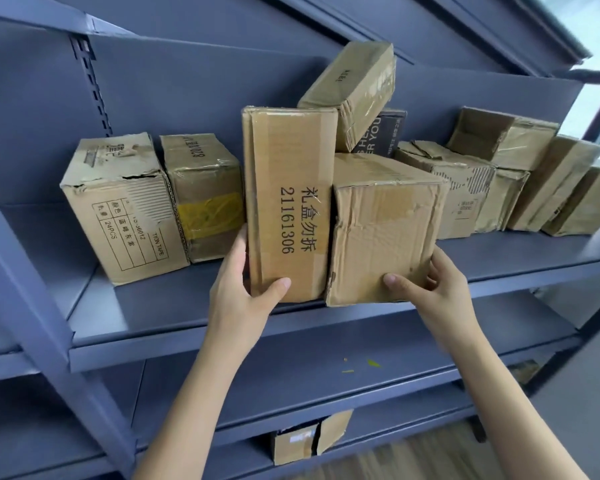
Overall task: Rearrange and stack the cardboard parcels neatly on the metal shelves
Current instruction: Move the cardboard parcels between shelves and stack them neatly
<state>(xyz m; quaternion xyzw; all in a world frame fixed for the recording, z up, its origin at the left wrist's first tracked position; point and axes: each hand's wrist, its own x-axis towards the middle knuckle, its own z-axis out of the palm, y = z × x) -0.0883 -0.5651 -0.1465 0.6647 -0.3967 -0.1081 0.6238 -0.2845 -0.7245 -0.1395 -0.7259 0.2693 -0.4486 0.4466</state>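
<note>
A: Big blue metal shelf (pixel 187 306) fills the view, cardboard parcels lined along it.

B: Dead centre, the tall parcel (pixel 288 202) stands upright, touching the crumpled parcel (pixel 381 233) at its three o'clock (print reads 21161306).

A: Left hand (pixel 239 289) grips the tall one's lower corner, thumb in front.

B: Right hand (pixel 433 285) holds the crumpled parcel's lower right corner, fingers curled round it.
</note>
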